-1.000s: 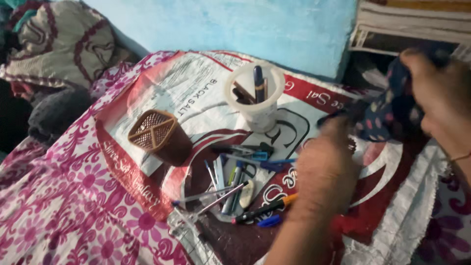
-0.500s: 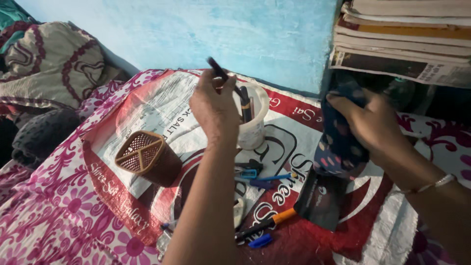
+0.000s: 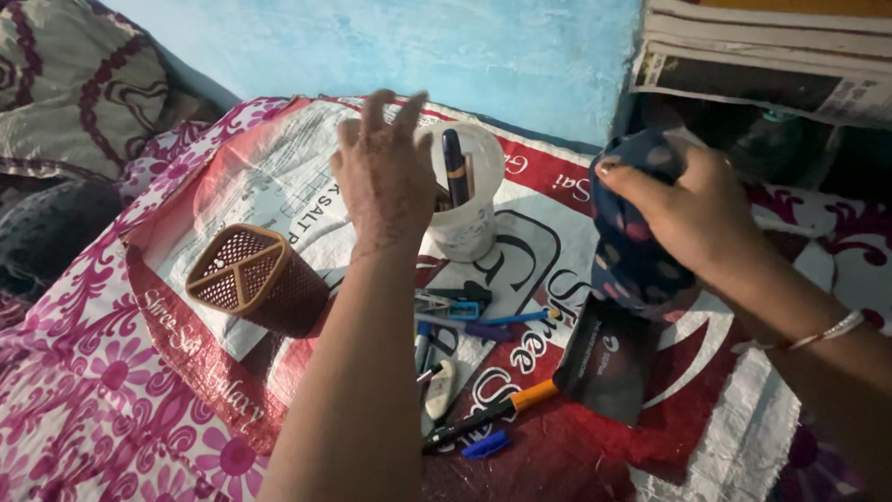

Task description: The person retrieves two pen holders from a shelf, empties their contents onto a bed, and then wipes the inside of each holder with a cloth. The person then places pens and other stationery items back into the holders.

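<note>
The left hand (image 3: 386, 172) is raised with its fingers spread and nothing in it. It hangs just beside and partly in front of the white cup (image 3: 465, 228), which stands upright toward the far edge of the printed sack (image 3: 279, 177). A dark pen (image 3: 454, 165) stands in the cup with a few others.

The right hand (image 3: 678, 209) is closed around a bunched dark spotted cloth (image 3: 632, 265), held above the sack's right side.

Below the cup, loose pens (image 3: 469, 321) lie scattered across the middle of the sack. An orange-and-black marker (image 3: 488, 416) and a small blue cap (image 3: 486, 446) lie nearer the near edge, and a black card (image 3: 604, 363) lies under the cloth. A brown mesh holder (image 3: 251, 279) lies tipped on its side toward the left edge.

As I judge it, the work in hand is between the cup and the loose pens. With the left hand empty, reaching another pen would call for lowering it toward the middle of the sack and closing the fingers on a single barrel.
</note>
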